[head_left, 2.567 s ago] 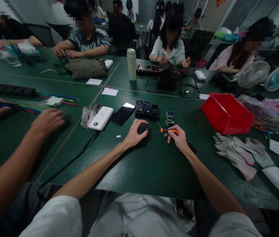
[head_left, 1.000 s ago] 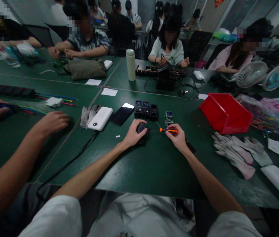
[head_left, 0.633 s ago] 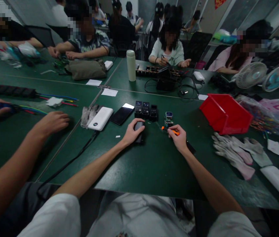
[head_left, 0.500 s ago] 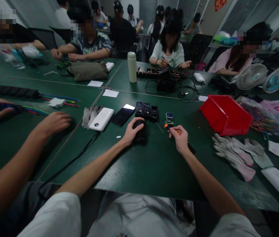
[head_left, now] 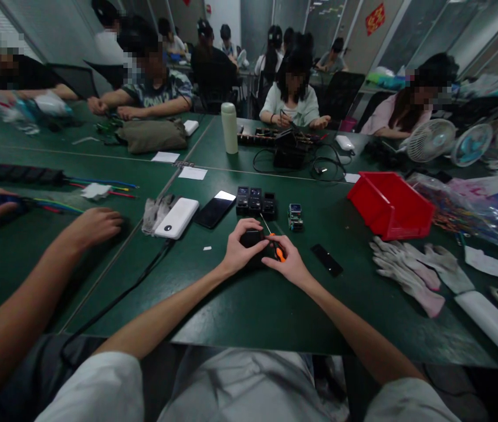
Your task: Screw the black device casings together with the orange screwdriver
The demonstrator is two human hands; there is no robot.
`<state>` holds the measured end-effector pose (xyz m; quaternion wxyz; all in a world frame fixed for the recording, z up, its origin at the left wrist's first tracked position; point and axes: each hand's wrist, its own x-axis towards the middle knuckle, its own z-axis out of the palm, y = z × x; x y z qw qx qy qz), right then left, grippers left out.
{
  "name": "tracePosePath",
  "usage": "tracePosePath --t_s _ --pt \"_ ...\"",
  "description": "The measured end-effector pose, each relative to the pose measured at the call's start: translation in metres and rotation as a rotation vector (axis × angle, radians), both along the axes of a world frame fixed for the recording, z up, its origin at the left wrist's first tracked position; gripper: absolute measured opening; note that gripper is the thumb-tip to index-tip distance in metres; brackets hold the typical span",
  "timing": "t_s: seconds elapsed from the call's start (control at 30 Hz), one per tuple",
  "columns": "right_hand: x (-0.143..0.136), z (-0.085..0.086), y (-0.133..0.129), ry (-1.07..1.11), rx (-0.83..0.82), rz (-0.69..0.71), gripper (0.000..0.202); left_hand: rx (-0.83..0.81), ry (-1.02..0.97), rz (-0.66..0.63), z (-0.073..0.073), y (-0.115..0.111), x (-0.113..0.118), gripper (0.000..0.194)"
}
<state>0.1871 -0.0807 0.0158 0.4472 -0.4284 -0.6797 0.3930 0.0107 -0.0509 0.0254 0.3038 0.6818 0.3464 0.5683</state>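
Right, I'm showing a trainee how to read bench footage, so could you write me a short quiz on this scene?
1. What does the wearer's right hand hold?
A. a pale green bottle
B. an orange-handled screwdriver
C. a red bin
2. How many small black devices stand in the row just beyond the left hand?
3. True or false: the white power bank lies left of the black phone.

Key: 1. B. 2. Three. 3. True.

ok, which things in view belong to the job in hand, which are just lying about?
Job, apparently:
black case, in the left hand
orange screwdriver, in the right hand
circuit board, black units

Lying about, probably:
phone
green bottle
gloves on the right
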Motion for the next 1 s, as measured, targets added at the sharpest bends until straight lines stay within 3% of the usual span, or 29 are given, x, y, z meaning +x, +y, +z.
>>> tracePosePath --t_s 0.07,0.2,0.3,0.37,0.5,0.57,0.67,0.77,0.83,1.0 --pt "-0.003 -0.005 0.000 -0.012 0.015 -0.017 0.061 0.017 0.002 0.008 0.001 -0.004 0.002 0.033" --pt "-0.005 -0.012 0.002 -0.052 0.072 0.023 0.043 0.073 0.020 -0.014 0.005 -0.011 0.005 0.028" --pt "-0.002 -0.009 0.002 -0.107 0.145 0.007 0.042 0.047 -0.046 -0.072 0.005 -0.012 0.006 0.039" --pt "0.003 -0.007 0.003 -0.192 0.219 -0.037 0.046 -0.049 -0.163 -0.165 0.004 -0.010 0.006 0.052" --pt "0.015 -0.005 0.008 -0.414 0.405 -0.100 0.045 -0.407 -0.427 -0.349 0.001 -0.002 0.002 0.048" --pt "0.021 -0.005 0.010 -0.485 0.489 -0.104 0.044 -0.696 -0.441 -0.445 0.003 0.002 -0.003 0.048" --pt "0.027 -0.004 0.011 -0.563 0.583 -0.082 0.043 -1.060 -0.336 -0.712 0.007 0.004 -0.013 0.050" --pt "0.029 -0.003 0.009 -0.616 0.639 -0.039 0.042 -1.177 -0.261 -0.921 0.011 0.004 -0.021 0.059" --pt "0.029 -0.002 0.009 -0.626 0.659 -0.002 0.042 -1.196 -0.229 -0.982 0.011 0.003 -0.022 0.067" --pt "0.033 0.000 0.014 -0.588 0.620 0.042 0.054 -1.140 -0.253 -0.916 0.008 0.001 -0.016 0.079"
